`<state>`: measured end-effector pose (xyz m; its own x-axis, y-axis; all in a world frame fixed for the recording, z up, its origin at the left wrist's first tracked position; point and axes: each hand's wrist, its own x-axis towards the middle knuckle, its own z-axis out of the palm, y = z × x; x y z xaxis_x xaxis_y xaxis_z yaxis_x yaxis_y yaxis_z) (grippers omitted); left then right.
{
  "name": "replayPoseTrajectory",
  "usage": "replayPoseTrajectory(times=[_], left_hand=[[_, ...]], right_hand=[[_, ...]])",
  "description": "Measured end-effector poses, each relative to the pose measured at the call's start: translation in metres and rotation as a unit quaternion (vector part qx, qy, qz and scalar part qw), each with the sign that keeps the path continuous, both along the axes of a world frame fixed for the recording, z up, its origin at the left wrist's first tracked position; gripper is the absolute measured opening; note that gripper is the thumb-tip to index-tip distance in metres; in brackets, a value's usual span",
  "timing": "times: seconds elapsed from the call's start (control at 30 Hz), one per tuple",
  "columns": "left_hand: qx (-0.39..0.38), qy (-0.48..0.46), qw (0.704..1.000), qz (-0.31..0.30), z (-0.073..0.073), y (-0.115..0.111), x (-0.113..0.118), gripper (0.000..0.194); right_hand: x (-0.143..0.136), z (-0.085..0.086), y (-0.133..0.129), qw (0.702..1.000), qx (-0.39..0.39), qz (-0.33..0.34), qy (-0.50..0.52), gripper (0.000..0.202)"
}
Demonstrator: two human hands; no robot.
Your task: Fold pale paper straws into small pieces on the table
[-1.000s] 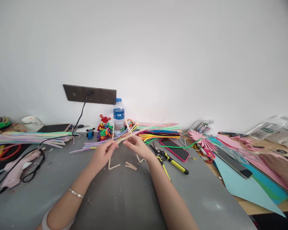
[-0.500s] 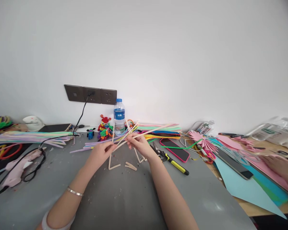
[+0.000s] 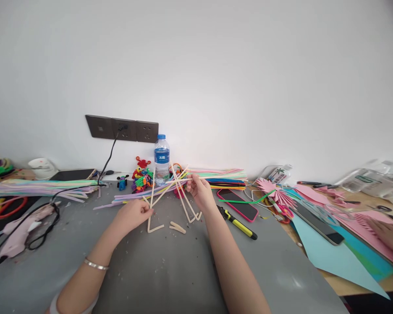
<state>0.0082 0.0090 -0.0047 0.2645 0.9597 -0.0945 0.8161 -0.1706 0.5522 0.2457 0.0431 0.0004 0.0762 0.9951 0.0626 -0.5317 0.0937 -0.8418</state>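
Observation:
My left hand [image 3: 136, 216] is closed, its fingertips pinching a cream pipe cleaner [image 3: 146, 200] whose short end sticks up above them. Farther right, my right hand [image 3: 199, 192] has thumb and fingers pressed round another cream length, which runs out to the right past the knuckles. Between the hands, an L-shaped cream pipe cleaner [image 3: 149, 222] and a second bent one [image 3: 186, 205] lie on the grey mat. A short folded cream piece [image 3: 177, 227] rests nearer me. Where the cream lengths cross, I cannot tell which belongs to which.
A water bottle [image 3: 161, 159] stands behind, beside small pipe cleaner figures [image 3: 142, 176]. Colored pipe cleaners [image 3: 225, 181] lie at the back. Right are pliers [image 3: 239, 226], a pink-edged phone [image 3: 240, 205] and another person's hand [image 3: 388, 235]. A glue gun [image 3: 22, 233] lies left.
My hands have moved apart: the left slightly left and down, the right to the right and a little up. The bent pieces on the mat have stayed put.

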Motion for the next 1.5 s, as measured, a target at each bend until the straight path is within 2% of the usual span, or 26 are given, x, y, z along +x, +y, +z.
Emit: replayPoseTrajectory(times=[0.07,0.13,0.27,0.37,0.43,0.5,0.57,0.63,0.7,0.8,0.87,1.03,1.1,1.17,1.27,1.4,1.5], left_hand=[[0.0,-0.073,0.997,0.003,0.003,0.004,-0.006,0.036],[0.011,-0.097,0.995,0.026,0.006,0.007,-0.01,0.039],[0.025,-0.012,0.999,0.043,0.004,0.004,-0.006,0.04],[0.019,0.034,0.999,0.029,-0.002,-0.003,0.005,0.022],[0.02,0.032,0.999,0.027,-0.005,-0.004,0.008,0.015],[0.007,-0.021,0.999,0.024,-0.005,-0.003,0.007,0.018],[0.002,-0.121,0.992,0.022,-0.001,0.0,0.002,0.025],[0.04,-0.236,0.97,0.037,0.005,0.003,-0.003,0.029],[0.096,-0.342,0.932,0.077,0.009,0.005,-0.006,0.028],[0.134,-0.456,0.871,0.124,0.012,0.004,-0.005,0.026],[0.124,-0.494,0.852,0.118,0.011,0.003,-0.001,0.025],[0.06,-0.514,0.854,0.059,0.006,-0.001,0.011,0.024],[0.035,-0.508,0.859,0.043,0.005,-0.003,0.015,0.025],[0.019,-0.5,0.865,0.038,0.004,-0.004,0.017,0.026],[0.012,-0.481,0.876,0.031,0.004,-0.005,0.018,0.03],[-0.004,-0.433,0.901,-0.009,0.006,-0.005,0.019,0.037],[-0.015,-0.4,0.915,-0.044,0.006,-0.006,0.021,0.031]], right_hand=[[0.001,0.0,0.0,1.0,-0.002,-0.001,0.02,0.035],[0.001,-0.001,0.0,1.0,-0.008,-0.005,0.028,0.034],[-0.001,-0.002,0.001,0.999,-0.016,-0.006,0.03,0.035],[-0.004,-0.003,0.001,0.999,-0.031,-0.001,0.027,0.036],[-0.005,-0.004,0.001,0.999,-0.038,0.003,0.02,0.034],[-0.005,-0.005,0.001,0.999,-0.04,0.008,0.012,0.033],[-0.005,-0.005,0.001,0.999,-0.041,0.01,0.011,0.033],[-0.005,-0.005,0.001,0.999,-0.04,0.014,0.013,0.036],[-0.005,-0.004,0.0,0.999,-0.032,0.031,0.017,0.037],[-0.01,-0.002,-0.004,0.995,-0.017,0.102,-0.001,0.032],[-0.014,-0.001,-0.009,0.984,-0.017,0.174,-0.045,0.031],[-0.031,0.002,-0.025,0.913,-0.031,0.363,-0.183,0.037],[-0.036,0.004,-0.03,0.887,-0.03,0.415,-0.199,0.037],[-0.038,0.006,-0.032,0.876,-0.02,0.438,-0.203,0.035],[-0.038,0.007,-0.032,0.888,-0.003,0.41,-0.208,0.033],[-0.033,0.007,-0.027,0.933,0.001,0.314,-0.179,0.034],[-0.027,0.007,-0.024,0.957,0.0,0.252,-0.143,0.034]])
